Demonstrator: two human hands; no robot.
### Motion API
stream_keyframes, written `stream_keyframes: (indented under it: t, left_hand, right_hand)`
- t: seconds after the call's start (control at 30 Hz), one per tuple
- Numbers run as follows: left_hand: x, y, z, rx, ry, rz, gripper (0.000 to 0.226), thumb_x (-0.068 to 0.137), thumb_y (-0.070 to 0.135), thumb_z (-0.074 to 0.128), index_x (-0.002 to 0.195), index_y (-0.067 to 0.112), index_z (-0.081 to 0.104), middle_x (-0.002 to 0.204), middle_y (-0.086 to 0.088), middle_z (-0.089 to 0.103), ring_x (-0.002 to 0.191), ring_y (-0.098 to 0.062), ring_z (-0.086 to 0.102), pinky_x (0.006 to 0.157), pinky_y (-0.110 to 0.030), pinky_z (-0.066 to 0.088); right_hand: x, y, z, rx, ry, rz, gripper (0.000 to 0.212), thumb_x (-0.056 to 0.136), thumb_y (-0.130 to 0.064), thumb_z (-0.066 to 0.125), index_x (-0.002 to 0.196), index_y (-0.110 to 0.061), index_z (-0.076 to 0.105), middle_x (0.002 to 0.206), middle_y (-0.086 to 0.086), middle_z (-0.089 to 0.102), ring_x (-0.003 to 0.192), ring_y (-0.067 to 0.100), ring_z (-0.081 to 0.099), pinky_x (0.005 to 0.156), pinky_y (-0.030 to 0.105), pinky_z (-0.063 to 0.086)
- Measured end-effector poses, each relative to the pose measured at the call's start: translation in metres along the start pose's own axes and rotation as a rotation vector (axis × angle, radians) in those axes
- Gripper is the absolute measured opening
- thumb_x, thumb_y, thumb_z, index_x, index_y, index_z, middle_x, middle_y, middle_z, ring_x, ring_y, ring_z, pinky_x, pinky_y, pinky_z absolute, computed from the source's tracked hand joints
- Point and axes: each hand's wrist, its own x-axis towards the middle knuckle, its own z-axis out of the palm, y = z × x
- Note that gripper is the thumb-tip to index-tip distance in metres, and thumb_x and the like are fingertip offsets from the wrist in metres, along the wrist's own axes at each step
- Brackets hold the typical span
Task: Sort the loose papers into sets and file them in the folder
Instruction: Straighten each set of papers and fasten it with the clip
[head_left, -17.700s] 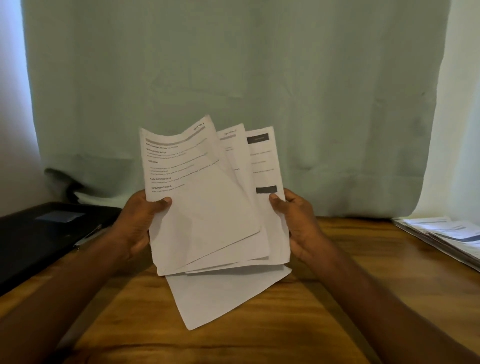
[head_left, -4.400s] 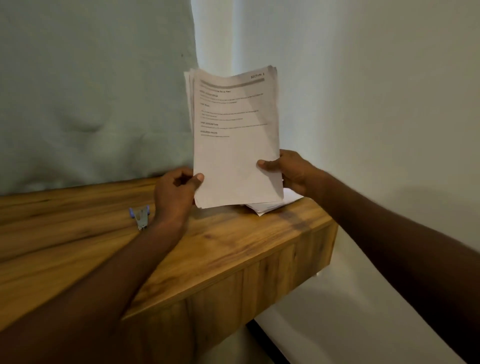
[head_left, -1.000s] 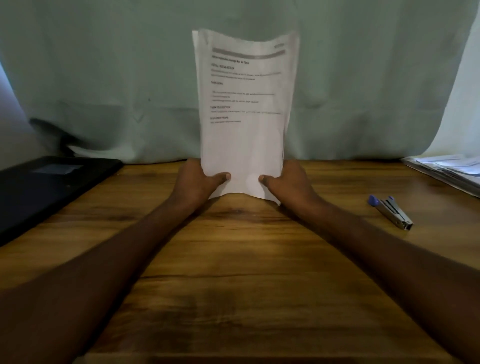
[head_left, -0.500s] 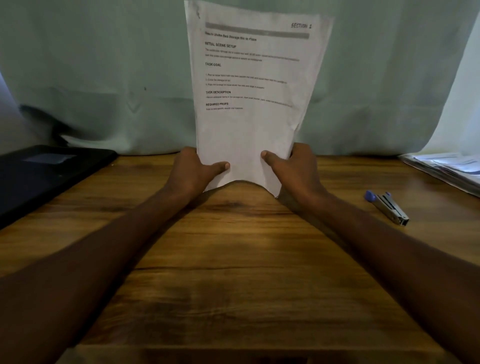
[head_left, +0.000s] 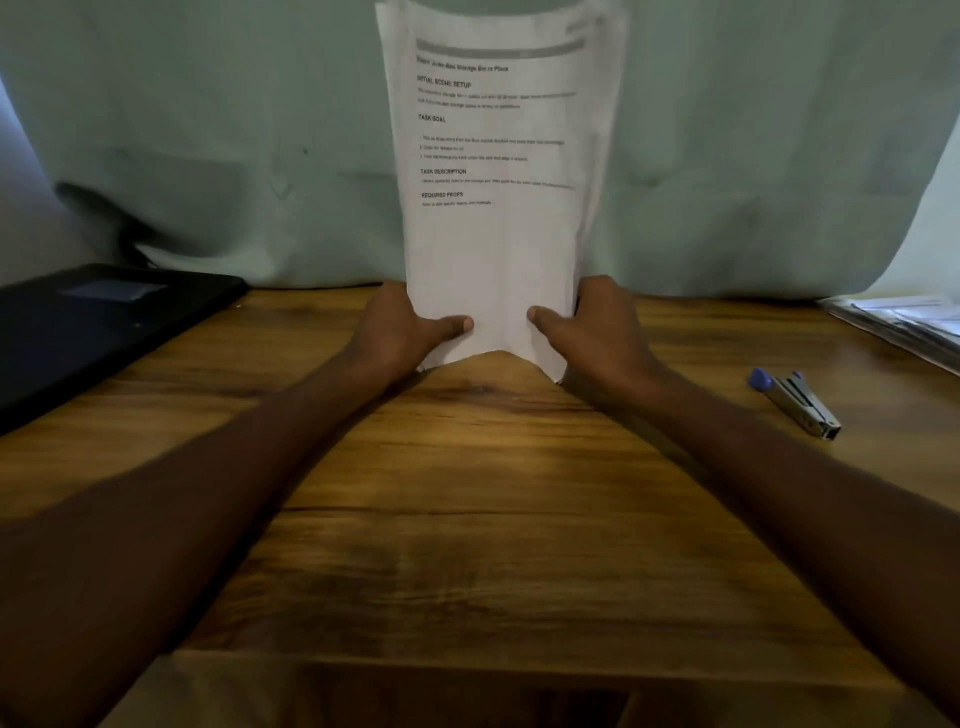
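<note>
Curtain (head_left: 208, 130): pale green cloth hanging behind my grip, reaching down to the desk's far edge.

Desk (head_left: 467, 519): brown wood grain, under both my forearms.

Black folder (head_left: 93, 322): lying flat and closed, well to the left of my left hand; I cannot tell what is in it.

Stack of papers (head_left: 493, 234): held upright between my hands, printed side toward me, lower corners touching the desk and the bottom edge bowed upward in the middle.

Loose papers (head_left: 904, 322): a flat pile at the desk's far right, well apart from my right hand.

Left hand (head_left: 400, 332): clamped on the stack's lower left edge, thumb across the front.

Right hand (head_left: 597, 332): clamped on the lower right edge, thumb likewise on the front.

Stapler (head_left: 795, 402): small, metal with a blue end, lying on the desk to the right of my right hand.
</note>
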Motion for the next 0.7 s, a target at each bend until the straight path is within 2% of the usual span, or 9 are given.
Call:
stream_keyframes:
  t: [0.07,0.17,0.23,0.3,0.37,0.47,0.53,0.6,0.7]
  left_hand:
    - [-0.001,0.000,0.000,-0.003,0.023,0.012,0.061,0.081,0.030,0.086,0.132,0.006,0.063,0.126,-0.005,0.069,0.098,-0.008,0.060,0.071,-0.012,0.045]
    - [0.001,0.003,0.000,-0.032,0.083,0.005,0.063,0.082,0.031,0.086,0.132,0.004,0.061,0.115,0.003,0.064,0.099,-0.009,0.058,0.080,-0.020,0.047]
    - [0.001,0.000,0.002,0.004,0.035,-0.005,0.061,0.082,0.031,0.086,0.132,0.005,0.063,0.119,0.005,0.065,0.100,-0.009,0.060,0.078,-0.017,0.047]
    - [0.001,-0.004,0.003,0.035,-0.008,-0.011,0.059,0.082,0.031,0.086,0.132,0.007,0.064,0.128,-0.003,0.069,0.102,-0.010,0.062,0.082,-0.021,0.048]
    - [0.000,-0.002,0.003,0.029,0.019,-0.012,0.059,0.082,0.032,0.085,0.131,0.006,0.065,0.126,-0.007,0.069,0.100,-0.011,0.062,0.083,-0.024,0.048]
    - [0.002,-0.002,0.002,0.008,0.042,-0.040,0.062,0.082,0.033,0.085,0.133,0.005,0.061,0.117,0.001,0.066,0.101,-0.012,0.060,0.082,-0.025,0.047]
    - [0.001,-0.003,0.001,0.053,-0.006,-0.059,0.066,0.079,0.040,0.087,0.133,0.010,0.063,0.125,0.002,0.067,0.110,-0.017,0.064,0.093,-0.030,0.050]
    - [0.001,-0.006,0.001,0.101,-0.011,-0.064,0.067,0.072,0.052,0.087,0.126,0.017,0.068,0.125,0.000,0.071,0.113,-0.021,0.066,0.102,-0.044,0.051]
    - [0.004,-0.006,0.000,0.091,0.009,-0.100,0.067,0.073,0.050,0.088,0.126,0.016,0.067,0.126,-0.003,0.070,0.115,-0.023,0.064,0.105,-0.050,0.048]
  right_hand:
    - [-0.001,0.001,-0.001,0.033,-0.007,0.008,0.029,0.092,-0.020,0.071,0.116,-0.005,0.073,0.107,0.004,0.074,0.085,0.012,0.065,0.057,0.010,0.046]
    - [0.001,-0.002,-0.002,0.091,0.034,-0.011,0.031,0.092,-0.020,0.071,0.119,-0.005,0.072,0.108,0.002,0.073,0.083,0.007,0.063,0.053,0.000,0.041]
    - [0.000,-0.001,-0.002,0.069,-0.022,0.011,0.033,0.092,-0.019,0.071,0.121,-0.004,0.070,0.107,0.000,0.071,0.076,0.002,0.060,0.051,0.000,0.041]
    - [-0.004,0.003,-0.001,0.043,-0.109,0.048,0.030,0.094,-0.017,0.068,0.121,-0.006,0.068,0.098,-0.007,0.065,0.071,-0.003,0.055,0.052,0.004,0.043]
    - [-0.005,0.002,-0.001,0.059,-0.094,0.056,0.025,0.093,-0.016,0.068,0.117,-0.008,0.071,0.092,-0.011,0.064,0.070,-0.002,0.058,0.053,0.006,0.046]
    - [-0.002,-0.001,-0.002,0.076,-0.060,0.039,0.026,0.092,-0.016,0.069,0.117,-0.007,0.072,0.098,-0.005,0.069,0.080,0.006,0.066,0.055,0.006,0.047]
    - [-0.003,0.000,-0.001,0.021,-0.141,0.053,0.031,0.092,-0.014,0.069,0.122,-0.006,0.068,0.104,-0.004,0.065,0.082,0.009,0.061,0.057,0.011,0.047]
    - [-0.005,0.002,0.000,-0.011,-0.198,0.066,0.031,0.092,-0.013,0.068,0.123,-0.007,0.067,0.106,-0.003,0.065,0.080,0.009,0.060,0.061,0.016,0.050]
    - [-0.001,0.001,-0.001,-0.022,-0.151,0.077,0.023,0.088,-0.014,0.070,0.107,-0.001,0.070,0.104,0.008,0.073,0.079,0.016,0.067,0.077,0.044,0.062]
